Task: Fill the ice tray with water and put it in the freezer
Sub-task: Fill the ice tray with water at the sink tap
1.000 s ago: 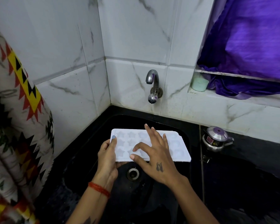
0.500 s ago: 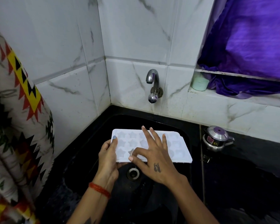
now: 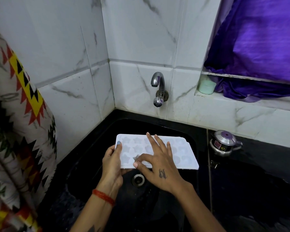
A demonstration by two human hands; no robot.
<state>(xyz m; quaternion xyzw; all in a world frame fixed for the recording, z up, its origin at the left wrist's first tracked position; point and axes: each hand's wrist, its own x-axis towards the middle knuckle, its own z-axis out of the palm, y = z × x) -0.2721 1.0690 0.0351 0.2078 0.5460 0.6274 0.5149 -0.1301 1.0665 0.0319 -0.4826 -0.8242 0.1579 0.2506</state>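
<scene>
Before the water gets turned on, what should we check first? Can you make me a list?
1. Ice tray held over the black sink: ok, the left hand grips its left edge.
2. Tray under the tap spout: cannot tell; it looks nearer the person than the spout.
3. Tray level: ok, roughly flat.
4. Right hand off the moulds: not ok, its fingers rest on top of the tray.
5. Water running: not ok, no stream shows.
6. Moulds empty and clean: cannot tell.
</scene>
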